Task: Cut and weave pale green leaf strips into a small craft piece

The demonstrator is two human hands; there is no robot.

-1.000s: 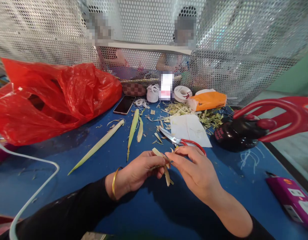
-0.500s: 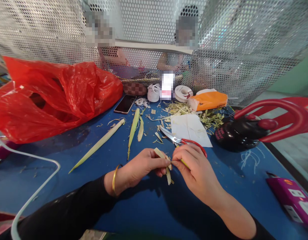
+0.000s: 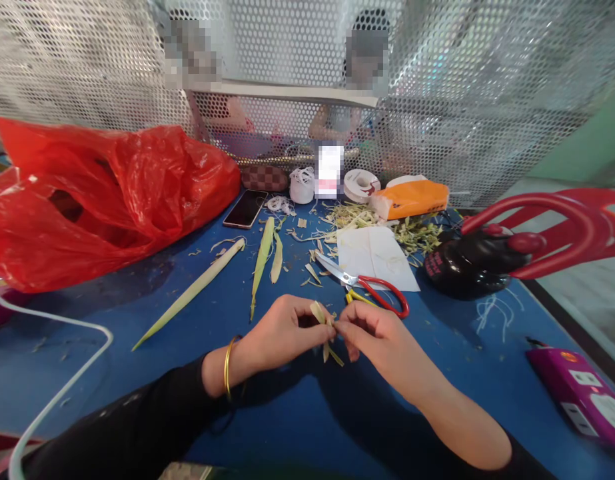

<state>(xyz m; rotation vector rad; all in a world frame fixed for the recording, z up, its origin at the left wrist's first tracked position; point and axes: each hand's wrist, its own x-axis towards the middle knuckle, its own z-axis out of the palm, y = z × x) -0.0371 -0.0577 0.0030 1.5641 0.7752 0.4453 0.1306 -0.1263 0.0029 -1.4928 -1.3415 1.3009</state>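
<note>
My left hand (image 3: 294, 333) pinches a small bundle of pale husk strips (image 3: 318, 312), whose ends stick out above and below the fingers. My right hand (image 3: 374, 333) is closed close against the left fingertips; what it pinches is too small to make out. Just beyond it lie red-handled scissors (image 3: 382, 293) with open blades, and a yellow-handled tool (image 3: 357, 297) partly under them. To the left on the blue table (image 3: 237, 427) are a long pale green husk leaf (image 3: 192, 290), another green leaf (image 3: 262, 260) and a shorter piece (image 3: 277, 259).
A red plastic bag (image 3: 137, 193) fills the back left, beside a phone (image 3: 246, 208). White paper (image 3: 374, 257), plant scraps (image 3: 417, 233) and an orange packet (image 3: 412, 199) lie behind the scissors. A black pot (image 3: 457, 267) and purple power strip (image 3: 580, 393) are right. People sit behind the mesh.
My right hand has turned and moved slightly down, leaving the scissors' handles and yellow-handled tool more exposed. The husk bundle has tilted between my fingers. The whole view has shifted slightly.
</note>
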